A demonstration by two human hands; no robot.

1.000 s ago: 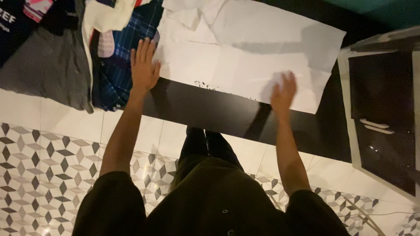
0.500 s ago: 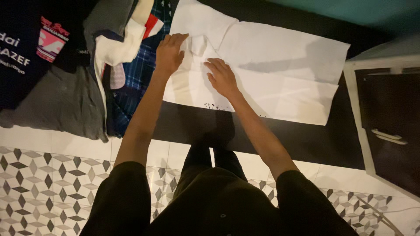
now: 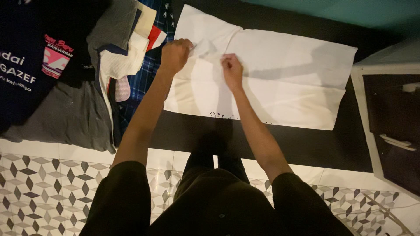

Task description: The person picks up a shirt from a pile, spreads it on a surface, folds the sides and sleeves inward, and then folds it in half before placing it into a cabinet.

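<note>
Dim, warm light from overhead — arm shadows fall across the white cloth (image 3: pixel 280 74), corners sink into dark — the picture is soft and grainy.

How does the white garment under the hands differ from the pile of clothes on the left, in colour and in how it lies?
The white garment is one plain pale piece; the pile of clothes mixes dark, grey, blue-checked, red and cream pieces.
The white garment lies spread flat; the pile is heaped, with pieces overlapping.
The left hand and right hand pinch the white garment near its collar; neither touches the pile.
Both rest on the same dark table.
</note>
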